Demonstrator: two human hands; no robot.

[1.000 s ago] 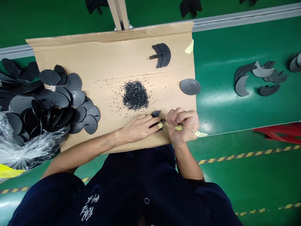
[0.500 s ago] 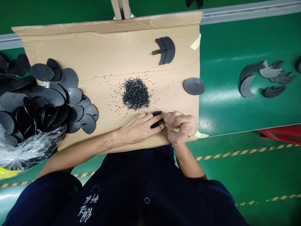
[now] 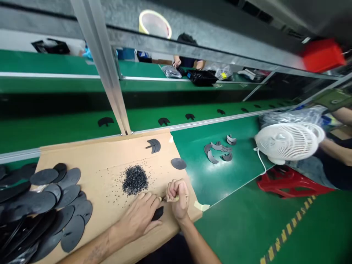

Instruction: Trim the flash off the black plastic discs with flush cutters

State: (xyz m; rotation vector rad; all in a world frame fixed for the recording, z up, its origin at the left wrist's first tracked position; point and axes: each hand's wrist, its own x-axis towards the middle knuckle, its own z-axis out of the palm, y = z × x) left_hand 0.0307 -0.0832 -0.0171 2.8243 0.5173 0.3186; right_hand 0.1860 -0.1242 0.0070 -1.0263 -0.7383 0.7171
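My left hand (image 3: 139, 216) is pressed low over the cardboard sheet (image 3: 101, 159), fingers closed on a black plastic part (image 3: 158, 213) that they mostly cover. Close against its fingertips is my right hand (image 3: 178, 198), curled in a fist around a slim tool with a yellowish handle (image 3: 173, 199); its exact kind is hidden. Beyond the hands lies a heap of small black plastic bits (image 3: 135, 179). A curved black part with a stem (image 3: 154, 145) rests near the far edge, and a dark oval disc (image 3: 178, 163) at the right edge.
Many black oval discs (image 3: 73, 229) are piled at left. Curved grey pieces (image 3: 212, 157) lie on the green table (image 3: 233, 176). A metal post (image 3: 106, 69) rises behind the cardboard. A white fan (image 3: 288, 141) and a red stool (image 3: 291, 183) stand right, near another person's arm (image 3: 337, 150).
The view has tilted upward and turned right, bringing the shelf, far tables, fan and other people into sight. Both hands remain together at the black part.
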